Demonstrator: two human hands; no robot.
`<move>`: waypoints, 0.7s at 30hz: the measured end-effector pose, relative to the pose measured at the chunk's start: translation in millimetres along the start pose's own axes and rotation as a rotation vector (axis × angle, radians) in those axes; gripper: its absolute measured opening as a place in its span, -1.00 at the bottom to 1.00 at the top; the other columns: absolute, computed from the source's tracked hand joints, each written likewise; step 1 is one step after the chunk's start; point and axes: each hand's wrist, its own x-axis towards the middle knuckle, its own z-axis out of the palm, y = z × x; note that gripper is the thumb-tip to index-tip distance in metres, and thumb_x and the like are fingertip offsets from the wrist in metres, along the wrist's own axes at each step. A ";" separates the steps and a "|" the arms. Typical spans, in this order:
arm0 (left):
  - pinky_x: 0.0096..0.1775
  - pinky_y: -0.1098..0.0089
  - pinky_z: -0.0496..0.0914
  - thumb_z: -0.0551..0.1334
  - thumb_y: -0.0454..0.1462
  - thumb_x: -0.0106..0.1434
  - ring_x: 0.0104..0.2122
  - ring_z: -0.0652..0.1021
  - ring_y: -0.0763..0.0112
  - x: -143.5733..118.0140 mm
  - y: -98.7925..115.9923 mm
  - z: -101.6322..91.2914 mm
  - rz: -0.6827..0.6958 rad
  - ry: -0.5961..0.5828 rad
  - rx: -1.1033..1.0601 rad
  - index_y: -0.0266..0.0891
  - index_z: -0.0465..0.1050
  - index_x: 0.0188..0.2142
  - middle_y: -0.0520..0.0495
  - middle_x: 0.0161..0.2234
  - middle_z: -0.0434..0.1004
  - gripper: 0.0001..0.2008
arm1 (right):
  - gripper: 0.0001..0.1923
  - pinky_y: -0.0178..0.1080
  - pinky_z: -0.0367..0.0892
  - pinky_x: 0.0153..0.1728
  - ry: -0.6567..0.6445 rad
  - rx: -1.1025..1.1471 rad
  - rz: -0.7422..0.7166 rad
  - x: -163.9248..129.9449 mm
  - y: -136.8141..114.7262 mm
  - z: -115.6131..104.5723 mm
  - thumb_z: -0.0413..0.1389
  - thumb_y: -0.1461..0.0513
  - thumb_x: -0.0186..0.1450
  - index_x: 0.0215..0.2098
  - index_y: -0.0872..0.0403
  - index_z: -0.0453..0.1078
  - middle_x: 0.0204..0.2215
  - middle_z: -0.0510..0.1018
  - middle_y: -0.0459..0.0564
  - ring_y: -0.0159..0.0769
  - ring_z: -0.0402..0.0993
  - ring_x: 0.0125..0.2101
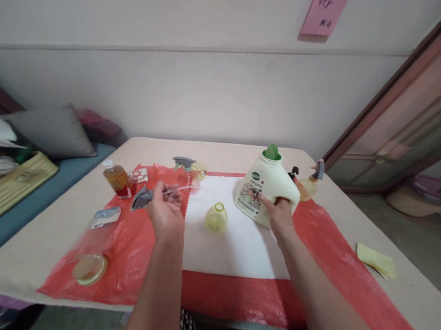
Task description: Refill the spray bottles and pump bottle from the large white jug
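Far left, off the table: a grey cushion [52,131] lies on a blue-covered bench, with a yellow woven box [14,185] in front of it.
Table [41,238]: pale beige top, covered in its middle by a red plastic sheet [134,255].
Left edge of the sheet: a clear plastic jar [89,252] lies on its side, its round lid end facing the camera.
Back left of the sheet: a small bottle of amber liquid [117,179] stands upright, with a small printed packet [139,175] just beside it.
Left hand [166,211]: closed around a grey spray trigger head [142,197], held above the sheet; its thin clear dip tube [180,189] runs out to the right.
Behind the left hand: a spray bottle [191,171] with a grey trigger stands on the sheet.
Centre: a white cloth [240,243] lies over the red sheet.
On the cloth: a small yellow bottle [216,218] with an open neck stands upright, between the two hands and touching neither.
Right hand [280,214]: grips the handle side of a large cream detergent jug [265,188], which is tilted on the cloth, its green cap uppermost.
Behind the jug: another yellowish spray bottle [311,182] with a grey trigger, partly hidden.
Far right of the table: folded yellow paper [376,261] lies on the bare top.
Wall, upper right: a pink note [325,8] is stuck there.
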 end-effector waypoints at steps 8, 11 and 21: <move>-0.56 0.52 0.31 0.37 -0.23 0.15 -0.63 0.46 0.53 -7.2 -6.8 1.2 0.073 -0.227 0.180 -0.28 0.48 -0.49 -0.06 -0.55 0.54 -0.82 | -0.30 0.02 0.22 0.21 0.052 -0.068 0.026 -33.1 -14.5 -0.9 0.28 0.09 0.11 0.20 0.01 0.32 0.15 0.50 0.06 -0.07 0.41 0.10; -0.57 0.51 0.31 0.39 -0.22 0.15 -0.63 0.48 0.51 -8.0 -13.1 0.0 0.112 -0.269 0.269 -0.29 0.51 -0.48 -0.11 -0.51 0.58 -0.81 | -0.29 -0.05 0.26 0.18 0.054 -0.001 0.019 -36.3 -23.5 2.5 0.25 0.10 0.08 0.20 -0.01 0.29 0.18 0.46 0.04 -0.11 0.40 0.13; -0.52 0.46 0.37 0.45 -0.19 0.12 -0.57 0.53 0.40 -20.0 -30.6 2.4 0.163 -0.579 0.562 -0.27 0.58 -0.43 -0.08 -0.54 0.55 -0.82 | -0.39 0.02 0.31 0.08 0.229 0.005 0.204 -41.0 -12.0 6.5 0.20 0.16 -0.07 -0.01 -0.05 0.26 0.11 0.38 0.05 0.00 0.33 0.15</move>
